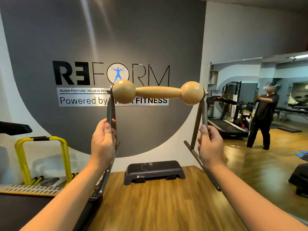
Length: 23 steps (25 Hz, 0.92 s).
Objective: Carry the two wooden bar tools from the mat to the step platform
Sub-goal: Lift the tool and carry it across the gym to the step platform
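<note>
I hold one wooden bar tool point(158, 92) up at chest height: a pale wooden roller with a ball at each end, mounted between two grey metal legs. My left hand point(103, 140) grips the left leg and my right hand point(210, 144) grips the right leg, each just above the foot bars. The dark grey step platform point(154, 171) sits on the wooden floor against the wall, straight ahead and below the tool, with nothing on top. No mat or second wooden tool is in view.
A yellow hurdle frame point(41, 157) stands at the left beside a black treadmill deck point(25, 210). On the right a wall mirror point(260, 97) shows treadmills and a person in black. A dark object point(300, 179) sits on the floor at the right edge.
</note>
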Tool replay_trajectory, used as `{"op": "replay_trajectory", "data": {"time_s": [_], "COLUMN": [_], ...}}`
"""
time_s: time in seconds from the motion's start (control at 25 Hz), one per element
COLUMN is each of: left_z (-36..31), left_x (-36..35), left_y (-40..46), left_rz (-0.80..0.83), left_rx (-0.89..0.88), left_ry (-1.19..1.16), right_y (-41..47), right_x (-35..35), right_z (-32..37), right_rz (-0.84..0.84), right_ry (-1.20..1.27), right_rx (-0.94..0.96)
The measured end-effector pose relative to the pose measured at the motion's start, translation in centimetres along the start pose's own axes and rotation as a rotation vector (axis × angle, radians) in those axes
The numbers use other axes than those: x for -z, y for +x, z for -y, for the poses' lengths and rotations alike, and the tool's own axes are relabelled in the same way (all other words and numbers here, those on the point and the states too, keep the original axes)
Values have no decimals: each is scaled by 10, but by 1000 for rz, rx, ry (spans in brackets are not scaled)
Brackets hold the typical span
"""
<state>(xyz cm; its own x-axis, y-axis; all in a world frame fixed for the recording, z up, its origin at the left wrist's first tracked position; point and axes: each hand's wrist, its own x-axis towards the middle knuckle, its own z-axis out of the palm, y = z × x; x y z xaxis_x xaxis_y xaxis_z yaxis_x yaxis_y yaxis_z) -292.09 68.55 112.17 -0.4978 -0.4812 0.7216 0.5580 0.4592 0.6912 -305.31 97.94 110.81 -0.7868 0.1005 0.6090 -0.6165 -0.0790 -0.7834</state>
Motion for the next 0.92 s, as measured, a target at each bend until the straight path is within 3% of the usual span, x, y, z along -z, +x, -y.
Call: {"op": "replay_trajectory", "data": {"time_s": [0.36,0.92], "left_z": [199,481], "left_x": [-83,-239], "left_y": [179,407], "left_rz": [31,-11], "left_rx": [126,309], "left_ry": [51,102], "right_y": [169,463], "right_x": [-122,-265], "right_z": [-156,-443], "right_rz": [-53,54], "right_ry": [-63,-56], "right_rx": [-19,-71]}}
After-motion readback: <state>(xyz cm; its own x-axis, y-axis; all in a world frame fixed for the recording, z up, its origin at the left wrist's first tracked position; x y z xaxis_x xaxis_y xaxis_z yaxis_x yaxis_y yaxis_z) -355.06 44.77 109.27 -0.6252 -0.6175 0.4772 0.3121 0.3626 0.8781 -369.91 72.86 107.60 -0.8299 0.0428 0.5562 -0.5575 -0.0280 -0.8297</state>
